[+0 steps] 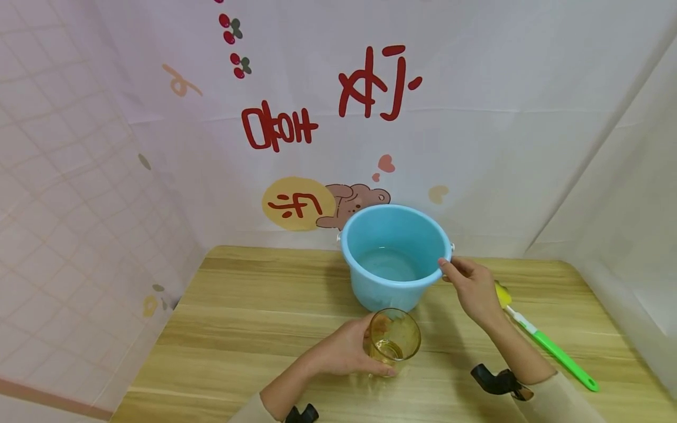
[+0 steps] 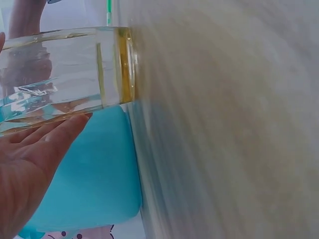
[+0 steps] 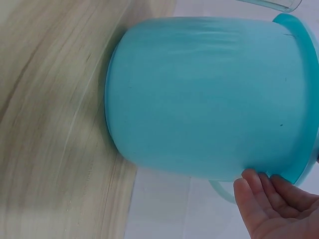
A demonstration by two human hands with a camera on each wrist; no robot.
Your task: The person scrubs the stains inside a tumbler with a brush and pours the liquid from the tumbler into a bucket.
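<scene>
Just on the near side of the blue bucket (image 1: 378, 295), a person's left hand (image 1: 345, 348) held an amber-tinted glass (image 1: 395, 348), clamped between the thumb across its near side and the fingers behind. The glass was roughly upright, mouth up; from where I stood I could not tell whether its base touched the table (image 1: 254, 317) or hung just over it, nor whether there was anything in it.

Beyond that grip and a little to its right, the bucket stood upright on the table with some clear water (image 1: 388, 264) in the bottom. The right hand (image 1: 472, 288) pinched the bucket's rim on its right side, thumb on top, fingertips bent in below the lip. Past the right hand's wrist, farther right, lay a brush (image 1: 563, 354) with a green-and-white handle and a yellow head, untouched by either hand.

I took the step in hand to be holding the glass ready while the bucket was steadied. If the glass was meant for the water, the next move called for the left hand to lift it clear over the near rim, the right hand staying firm, since a knock there might have tipped the bucket.
</scene>
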